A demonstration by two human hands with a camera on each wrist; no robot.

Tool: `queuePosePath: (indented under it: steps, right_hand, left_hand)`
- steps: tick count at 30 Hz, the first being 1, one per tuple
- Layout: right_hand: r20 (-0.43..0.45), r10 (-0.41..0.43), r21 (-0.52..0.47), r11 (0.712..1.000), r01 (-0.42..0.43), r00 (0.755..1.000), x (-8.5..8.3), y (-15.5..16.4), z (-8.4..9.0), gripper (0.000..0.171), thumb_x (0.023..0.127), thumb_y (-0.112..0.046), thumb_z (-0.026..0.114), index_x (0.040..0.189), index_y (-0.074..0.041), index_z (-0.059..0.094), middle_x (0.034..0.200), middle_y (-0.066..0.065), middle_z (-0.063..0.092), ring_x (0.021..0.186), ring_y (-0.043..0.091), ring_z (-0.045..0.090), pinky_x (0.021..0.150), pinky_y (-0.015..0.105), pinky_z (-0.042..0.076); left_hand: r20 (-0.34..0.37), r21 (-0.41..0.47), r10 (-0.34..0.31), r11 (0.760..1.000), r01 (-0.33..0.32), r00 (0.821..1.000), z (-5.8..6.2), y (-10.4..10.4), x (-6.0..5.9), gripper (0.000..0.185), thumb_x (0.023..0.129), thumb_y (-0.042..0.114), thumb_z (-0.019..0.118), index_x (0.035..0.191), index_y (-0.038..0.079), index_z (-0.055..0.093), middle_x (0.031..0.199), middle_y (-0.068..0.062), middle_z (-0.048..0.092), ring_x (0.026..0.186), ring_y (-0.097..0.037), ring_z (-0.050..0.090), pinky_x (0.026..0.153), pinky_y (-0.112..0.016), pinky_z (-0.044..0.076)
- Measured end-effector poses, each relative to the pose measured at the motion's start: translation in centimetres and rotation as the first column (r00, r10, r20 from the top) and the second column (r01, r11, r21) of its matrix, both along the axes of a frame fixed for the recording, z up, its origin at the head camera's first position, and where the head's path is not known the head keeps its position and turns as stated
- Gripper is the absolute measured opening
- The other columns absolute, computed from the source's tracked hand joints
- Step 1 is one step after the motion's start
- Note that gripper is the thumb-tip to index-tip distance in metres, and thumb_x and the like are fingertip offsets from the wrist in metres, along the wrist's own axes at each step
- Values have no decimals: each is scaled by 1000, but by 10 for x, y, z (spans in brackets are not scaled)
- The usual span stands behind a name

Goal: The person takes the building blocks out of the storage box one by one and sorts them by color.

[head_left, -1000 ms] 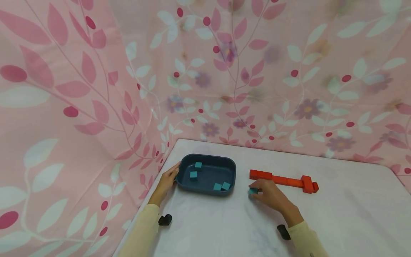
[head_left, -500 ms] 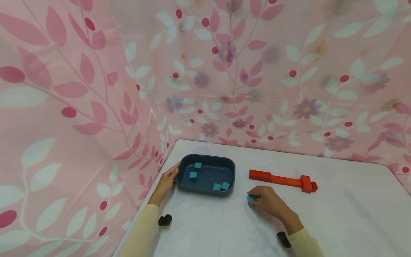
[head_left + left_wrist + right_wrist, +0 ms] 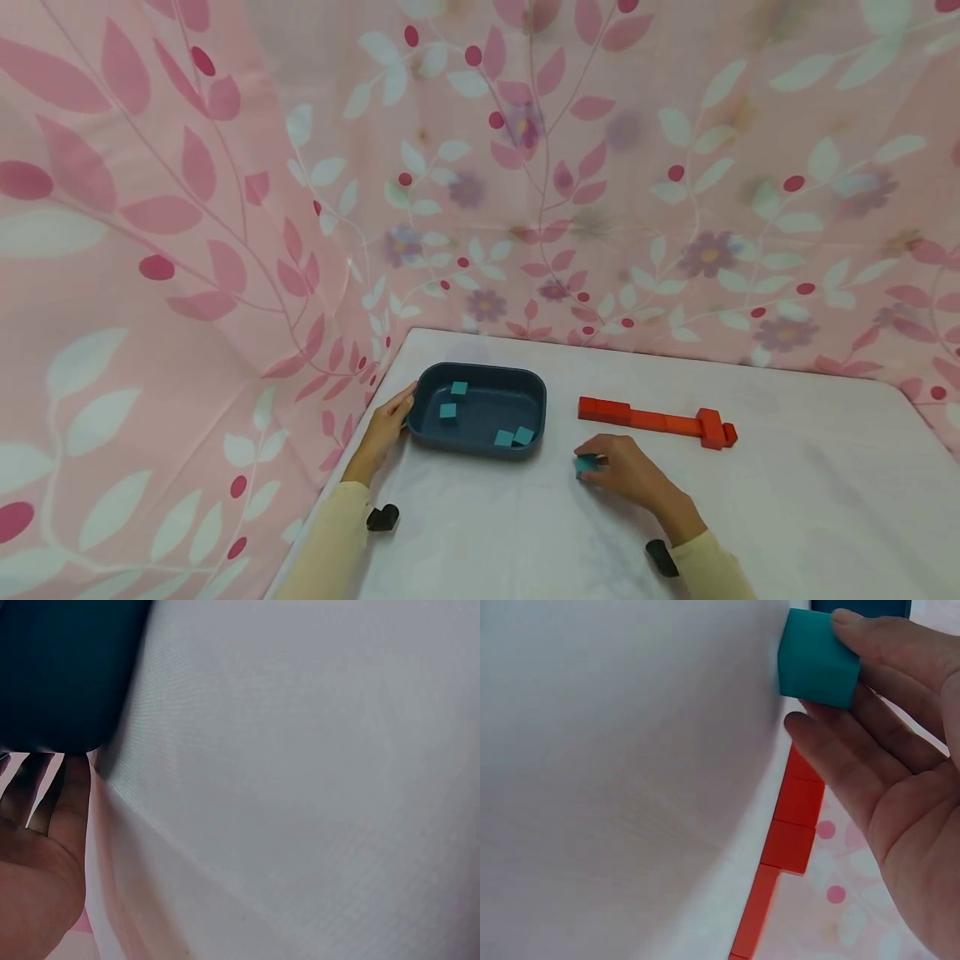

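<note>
My right hand (image 3: 632, 472) pinches a teal cube (image 3: 585, 468) at the white table's surface, right of the dark blue tray. In the right wrist view the teal cube (image 3: 819, 660) sits between thumb and fingers, very close to the cloth. My left hand (image 3: 384, 428) rests against the left end of the tray (image 3: 472, 450). Several teal cubes lie inside it, two at its left (image 3: 447, 412) and two near its front right corner (image 3: 523, 436). The left wrist view shows extended fingers (image 3: 71, 799) touching the tray's outer wall (image 3: 67, 682).
Behind my right hand runs a row of joined red blocks (image 3: 667, 422), with a crosspiece near its right end. A white cloth covers the table (image 3: 480, 533). Pink floral curtains (image 3: 555, 167) hang along the back and left edges.
My right hand has drawn the teal cube slightly toward me, down onto or near the table, then stayed nearly still. The left hand and the tray keep their places.
</note>
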State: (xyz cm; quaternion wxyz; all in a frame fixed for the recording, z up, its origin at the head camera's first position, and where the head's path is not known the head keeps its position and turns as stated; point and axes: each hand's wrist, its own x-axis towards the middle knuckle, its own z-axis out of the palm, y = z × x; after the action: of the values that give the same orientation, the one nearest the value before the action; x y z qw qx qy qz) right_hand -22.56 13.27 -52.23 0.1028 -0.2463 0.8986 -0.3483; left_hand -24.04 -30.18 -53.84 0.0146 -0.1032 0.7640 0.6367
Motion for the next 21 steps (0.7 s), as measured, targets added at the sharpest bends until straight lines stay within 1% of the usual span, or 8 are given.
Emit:
queuePosePath:
  steps: [4, 6, 8, 11, 13, 16, 18, 21]
  right_hand:
    - [-19, 9, 0, 1000, -9, 1000, -2, -3, 9, 42, 80, -20, 82, 119, -11, 70, 110, -2, 68, 99, 18, 61, 82, 36, 56]
    - [-44, 13, -18, 1000, -14, 999, -4, -6, 14, 43, 80, -21, 81, 121, -11, 69, 113, 1, 68, 102, 22, 61, 82, 38, 56]
    - [-78, 19, -37, 999, -22, 997, -7, -10, 20, 41, 82, -23, 80, 121, -13, 69, 115, 2, 68, 102, 25, 61, 81, 39, 56]
    - [-118, 28, -52, 998, -34, 993, -12, -22, 31, 38, 83, -25, 79, 120, -17, 70, 114, 0, 67, 103, 27, 61, 80, 38, 56]
    - [-145, 45, -44, 998, -52, 988, -16, -31, 38, 37, 84, -24, 79, 119, -18, 70, 114, -1, 67, 102, 26, 61, 81, 38, 55]
    - [-174, 87, -45, 994, -96, 981, -22, -48, 46, 37, 84, -21, 78, 119, -15, 70, 114, 3, 68, 102, 27, 62, 82, 40, 55]
    - [-206, 130, -40, 989, -141, 970, -27, -58, 47, 36, 85, -20, 78, 119, -13, 70, 114, 5, 68, 103, 25, 62, 85, 39, 54]
    - [-235, 196, -24, 978, -208, 952, -33, -72, 45, 35, 85, -19, 77, 119, -11, 70, 114, 3, 68, 105, 21, 61, 88, 38, 53]
  left_hand:
    - [-3, 7, -9, 1000, 9, 1000, 0, -1, 0, 42, 102, 37, 49, 145, 33, 49, 153, 2, 38, 140, -22, 34, 107, -49, 35]
    - [-5, 16, -15, 1000, 15, 1000, 0, -1, 1, 42, 103, 36, 49, 144, 33, 49, 153, 2, 38, 140, -23, 34, 107, -49, 35]
    - [-7, 21, -17, 1000, 17, 1000, 0, -1, 1, 42, 103, 36, 49, 144, 33, 49, 153, 1, 38, 139, -23, 34, 107, -49, 35]
    - [-13, 18, -18, 1000, 18, 1000, 1, 1, 2, 42, 103, 35, 48, 145, 31, 49, 153, 0, 38, 139, -23, 35, 107, -49, 35]
    - [-14, 15, -16, 1000, 17, 1000, 2, 1, 3, 42, 103, 34, 48, 145, 31, 48, 153, 0, 38, 139, -23, 36, 107, -48, 36]
    - [-19, 12, -20, 1000, 20, 1000, 2, 1, 3, 42, 104, 33, 47, 145, 30, 48, 153, 0, 38, 138, -22, 36, 107, -48, 37]
    - [-22, 15, -17, 1000, 18, 1000, 2, 1, 3, 41, 104, 32, 48, 145, 31, 48, 153, 0, 38, 138, -22, 36, 106, -48, 37]
    - [-23, 19, -10, 1000, 11, 1000, 1, 1, 4, 41, 104, 32, 48, 145, 31, 49, 152, -1, 39, 137, -23, 38, 106, -49, 38]
